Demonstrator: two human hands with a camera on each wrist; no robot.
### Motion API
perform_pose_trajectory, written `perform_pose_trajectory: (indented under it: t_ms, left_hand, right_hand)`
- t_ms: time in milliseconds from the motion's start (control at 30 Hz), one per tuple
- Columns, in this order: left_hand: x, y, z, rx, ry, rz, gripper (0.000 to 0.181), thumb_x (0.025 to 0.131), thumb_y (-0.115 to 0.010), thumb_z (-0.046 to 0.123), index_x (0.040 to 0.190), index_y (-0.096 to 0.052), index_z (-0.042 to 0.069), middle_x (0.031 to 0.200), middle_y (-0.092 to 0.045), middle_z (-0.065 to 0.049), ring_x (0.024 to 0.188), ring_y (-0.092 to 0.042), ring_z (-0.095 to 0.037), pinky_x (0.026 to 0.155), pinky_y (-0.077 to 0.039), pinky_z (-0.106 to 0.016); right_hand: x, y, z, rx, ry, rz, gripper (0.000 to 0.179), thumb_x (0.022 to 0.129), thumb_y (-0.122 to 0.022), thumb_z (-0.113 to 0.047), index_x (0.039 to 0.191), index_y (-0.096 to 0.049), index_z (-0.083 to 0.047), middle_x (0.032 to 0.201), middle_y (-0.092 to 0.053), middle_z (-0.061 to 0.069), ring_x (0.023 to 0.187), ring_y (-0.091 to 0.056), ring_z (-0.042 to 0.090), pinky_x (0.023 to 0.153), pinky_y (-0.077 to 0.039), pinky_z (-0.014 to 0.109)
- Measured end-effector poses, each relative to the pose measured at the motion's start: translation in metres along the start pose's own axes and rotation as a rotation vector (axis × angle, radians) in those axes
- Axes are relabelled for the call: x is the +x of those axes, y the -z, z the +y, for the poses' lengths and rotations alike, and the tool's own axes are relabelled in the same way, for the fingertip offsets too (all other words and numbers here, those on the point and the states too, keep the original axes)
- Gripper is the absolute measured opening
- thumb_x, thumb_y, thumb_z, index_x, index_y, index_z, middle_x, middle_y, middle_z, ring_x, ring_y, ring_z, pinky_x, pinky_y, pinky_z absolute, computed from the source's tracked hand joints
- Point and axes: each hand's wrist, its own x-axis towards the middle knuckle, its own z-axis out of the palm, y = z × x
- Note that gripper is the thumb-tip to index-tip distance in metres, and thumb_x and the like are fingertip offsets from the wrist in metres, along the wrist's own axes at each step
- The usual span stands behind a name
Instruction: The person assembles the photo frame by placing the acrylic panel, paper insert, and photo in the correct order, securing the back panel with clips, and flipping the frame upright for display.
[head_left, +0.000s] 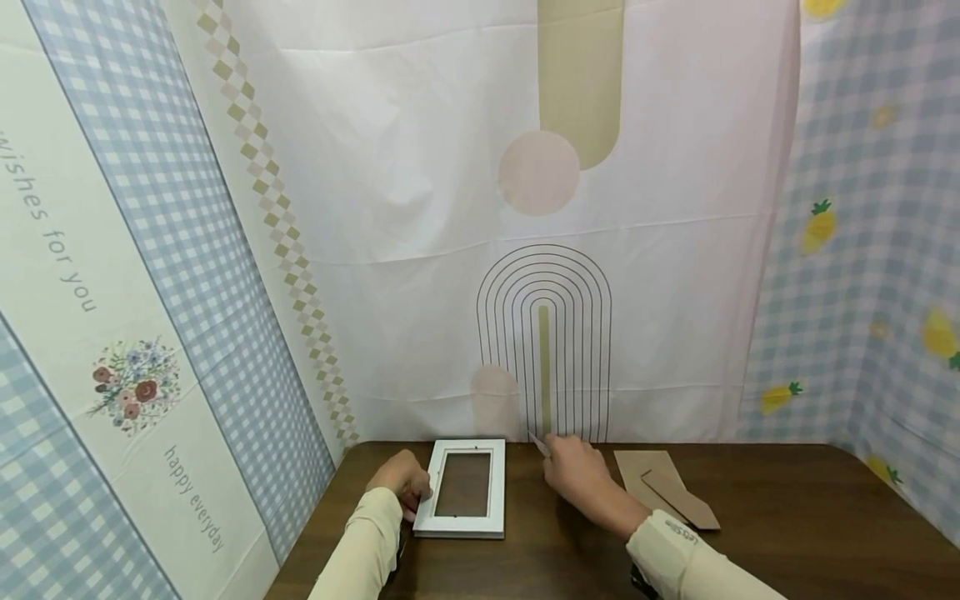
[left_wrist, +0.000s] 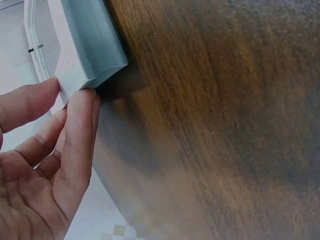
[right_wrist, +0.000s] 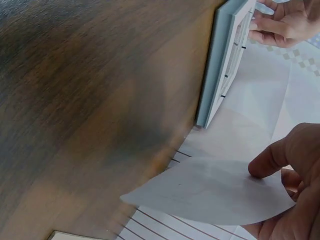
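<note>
A white picture frame (head_left: 497, 492) lies on the table with small dark tabs around its inner edge. My left hand (head_left: 401, 481) pinches its left side, and the left wrist view shows the thumb (left_wrist: 32, 105) and fingers at a frame corner (left_wrist: 75, 75). Just right of the frame, my right hand (head_left: 585, 477) holds a small piece of white paper (right_wrist: 215, 192) above the table, thumb on one face. The paper bends slightly; from the head only a thin part of it (head_left: 539, 444) shows.
A brown backing board (head_left: 636, 468) with a fold-out stand (head_left: 678, 498) lies right of my right hand. The dark wooden table (head_left: 780, 500) meets a printed cloth (head_left: 420, 333) at its back edge. More patterned cloth hangs on both sides.
</note>
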Motion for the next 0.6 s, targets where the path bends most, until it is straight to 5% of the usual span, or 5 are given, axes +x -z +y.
perform_pose_trajectory:
  t_ms: [200,400,600]
  left_hand:
    - [-0.0014,-0.0006,0.0002,0.002,0.0,0.007,0.008,0.091,-0.075,-0.006,0.086,-0.07,-0.003,0.075,-0.076,-0.02,0.057,-0.073,-0.023,0.057,-0.071,-0.031]
    - [-0.0017,-0.0008,0.001,0.003,-0.002,0.017,0.007,0.091,-0.074,-0.006,0.086,-0.07,-0.003,0.074,-0.076,-0.019,0.057,-0.073,-0.022,0.057,-0.07,-0.03]
    - [0.0007,-0.0025,0.0006,-0.007,-0.008,0.022,0.007,0.09,-0.074,-0.007,0.085,-0.069,-0.004,0.075,-0.076,-0.021,0.056,-0.073,-0.022,0.055,-0.07,-0.029]
  right_hand:
    - [0.0022,-0.0008,-0.0013,0.038,0.011,0.007,0.016,0.092,-0.072,0.002,0.084,-0.062,-0.008,0.073,-0.069,0.011,0.059,-0.06,0.021,0.043,-0.047,0.041]
    - [0.006,0.0016,-0.0025,0.122,0.012,0.031,0.016,0.094,-0.071,0.003,0.109,-0.075,-0.001,0.079,-0.076,0.013,0.063,-0.062,0.018,0.048,-0.051,0.039]
    - [0.0085,0.0026,-0.0027,0.212,0.018,0.051,0.011,0.094,-0.069,0.006,0.095,-0.07,-0.005,0.07,-0.067,0.004,0.06,-0.053,0.013,0.048,-0.047,0.031]
